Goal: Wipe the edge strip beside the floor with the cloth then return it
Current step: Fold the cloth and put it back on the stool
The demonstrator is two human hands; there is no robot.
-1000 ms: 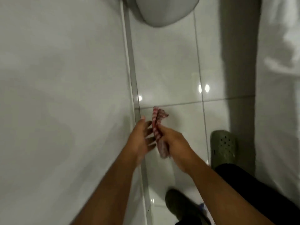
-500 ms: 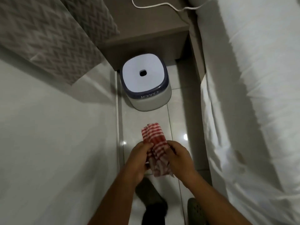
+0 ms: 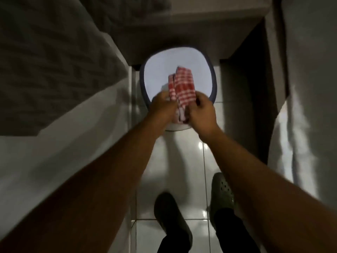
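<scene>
In the head view, both bare arms reach from the bottom corners toward the middle of the frame, where the two hands meet on the cloth (image 3: 182, 84). The cloth is red-and-white checked, folded into a thick bundle, and stands up from between the hands just above centre. The left hand (image 3: 164, 105) closes around the cloth's lower left side, fingers curled in against it. The right hand (image 3: 202, 111) grips the lower right side, its fingertips (image 3: 197, 101) pinched onto the fabric. The lower end of the cloth hangs down between the two palms.

Directly behind the cloth, in the upper middle of the frame, sits a white stool (image 3: 158, 73) with a dark rim, seen from above; whether the cloth touches its top I cannot tell. The edge strip (image 3: 133, 143) runs as a pale vertical band down the frame just left of centre, between the white wall (image 3: 63, 143) on the left and the glossy tiled floor (image 3: 182, 161). At the bottom of the frame two olive-green clogs stand on the tiles, the left clog (image 3: 169, 212) and the right clog (image 3: 221, 190). White bedding (image 3: 310, 88) fills the right edge. The picture is somewhat blurred
</scene>
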